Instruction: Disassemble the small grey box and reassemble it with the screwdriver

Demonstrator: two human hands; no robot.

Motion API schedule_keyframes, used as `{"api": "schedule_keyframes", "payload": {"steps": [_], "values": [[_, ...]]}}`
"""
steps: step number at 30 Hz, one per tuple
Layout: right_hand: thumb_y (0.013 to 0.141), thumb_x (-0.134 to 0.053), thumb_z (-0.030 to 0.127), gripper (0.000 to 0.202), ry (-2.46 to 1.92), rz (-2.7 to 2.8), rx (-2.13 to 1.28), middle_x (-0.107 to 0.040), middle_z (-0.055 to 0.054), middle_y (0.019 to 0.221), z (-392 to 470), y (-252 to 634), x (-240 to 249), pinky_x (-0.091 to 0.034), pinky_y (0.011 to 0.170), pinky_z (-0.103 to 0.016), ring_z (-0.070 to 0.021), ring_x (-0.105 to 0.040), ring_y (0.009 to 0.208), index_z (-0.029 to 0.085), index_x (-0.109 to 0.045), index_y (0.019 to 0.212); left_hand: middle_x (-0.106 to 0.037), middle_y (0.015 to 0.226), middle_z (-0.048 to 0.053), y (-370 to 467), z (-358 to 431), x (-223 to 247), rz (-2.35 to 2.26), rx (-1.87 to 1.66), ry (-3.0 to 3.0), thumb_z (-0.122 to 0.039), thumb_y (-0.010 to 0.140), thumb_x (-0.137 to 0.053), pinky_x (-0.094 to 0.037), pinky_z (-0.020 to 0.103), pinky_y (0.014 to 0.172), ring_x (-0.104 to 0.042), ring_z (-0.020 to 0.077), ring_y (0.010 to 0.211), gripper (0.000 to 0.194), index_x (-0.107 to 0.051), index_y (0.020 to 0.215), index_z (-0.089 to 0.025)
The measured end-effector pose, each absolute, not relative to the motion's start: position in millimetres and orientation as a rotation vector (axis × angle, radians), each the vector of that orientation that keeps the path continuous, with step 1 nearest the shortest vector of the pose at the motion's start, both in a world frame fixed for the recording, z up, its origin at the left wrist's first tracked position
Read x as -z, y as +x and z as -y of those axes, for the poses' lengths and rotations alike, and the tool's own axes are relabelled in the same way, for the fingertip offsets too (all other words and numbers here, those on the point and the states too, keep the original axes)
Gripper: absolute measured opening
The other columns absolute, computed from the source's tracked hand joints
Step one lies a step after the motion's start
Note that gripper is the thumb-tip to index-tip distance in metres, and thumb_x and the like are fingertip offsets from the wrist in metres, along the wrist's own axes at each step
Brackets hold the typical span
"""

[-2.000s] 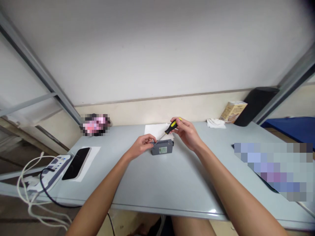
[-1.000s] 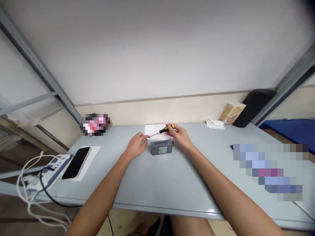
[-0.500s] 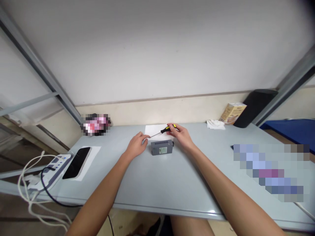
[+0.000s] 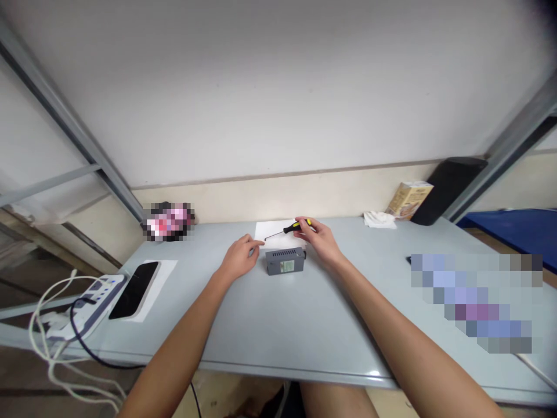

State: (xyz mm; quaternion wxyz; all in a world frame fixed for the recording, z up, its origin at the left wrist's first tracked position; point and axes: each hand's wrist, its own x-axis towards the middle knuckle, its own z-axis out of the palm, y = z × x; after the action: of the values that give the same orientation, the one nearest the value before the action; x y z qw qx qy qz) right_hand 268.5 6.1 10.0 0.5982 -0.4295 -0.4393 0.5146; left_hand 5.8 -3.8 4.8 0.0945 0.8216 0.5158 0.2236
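My right hand (image 4: 319,239) is closed around the black and yellow handle of a screwdriver (image 4: 297,226). Its thin shaft points left and slightly down, over a white sheet of paper (image 4: 265,228). A tiny dark piece, perhaps a screw, shows at the tip; it is too small to name surely. My left hand (image 4: 241,255) holds nothing I can see, its index finger stretched out with the fingertip just below the screwdriver tip. Between the hands, on the near side, a grey metal box (image 4: 285,262) with a slotted top and a pale label stands on the desk.
On the left lie a phone (image 4: 134,290) on white paper and a power strip (image 4: 91,305) with tangled cables. A crumpled tissue (image 4: 379,219), a yellow carton (image 4: 409,200) and a tall black object (image 4: 450,188) are at the back right. Blurred items occupy both sides.
My left index fingertip has drawn slightly away from the screwdriver tip, where a small dark piece now shows. My right hand keeps its hold. The box stays in place.
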Motion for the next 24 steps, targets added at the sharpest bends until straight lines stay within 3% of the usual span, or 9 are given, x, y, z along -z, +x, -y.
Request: {"api": "schedule_keyframes", "payload": {"steps": [13,20,24], "values": [[0.072,-0.083,0.068,0.056,-0.956,0.972,-1.221,-0.072,-0.005,0.106,-6.2,268.9,-13.0,-0.062,0.097,-0.037,-0.0179,-0.070,0.090,0.021,-0.078,0.102,-0.062,0.099,0.004,9.2,1.7,-4.9,-1.548,-0.769,2.324,-0.038,0.103,-0.054,-0.050,0.031,0.084,-0.065,0.0185,0.086,0.033,-0.073,0.126,-0.024],[0.074,-0.082,0.067,0.052,-0.946,1.009,-1.249,-0.073,-0.004,0.107,-3.4,264.8,-12.5,-0.061,0.101,-0.038,-0.0186,-0.072,0.093,0.022,-0.079,0.101,-0.062,0.093,0.002,13.2,-3.5,-2.7,-1.563,-0.849,2.237,-0.036,0.100,-0.061,-0.048,0.029,0.080,-0.063,0.0175,0.085,0.021,-0.078,0.104,-0.024],[0.074,-0.082,0.067,0.054,-0.952,0.999,-1.240,-0.073,-0.005,0.109,-3.8,265.4,-13.2,-0.061,0.101,-0.038,-0.0191,-0.072,0.094,0.021,-0.078,0.102,-0.063,0.094,0.003,12.6,-4.6,-2.4,-1.577,-0.837,2.247,-0.034,0.099,-0.062,-0.049,0.029,0.081,-0.064,0.0183,0.088,0.020,-0.078,0.102,-0.024]]}}
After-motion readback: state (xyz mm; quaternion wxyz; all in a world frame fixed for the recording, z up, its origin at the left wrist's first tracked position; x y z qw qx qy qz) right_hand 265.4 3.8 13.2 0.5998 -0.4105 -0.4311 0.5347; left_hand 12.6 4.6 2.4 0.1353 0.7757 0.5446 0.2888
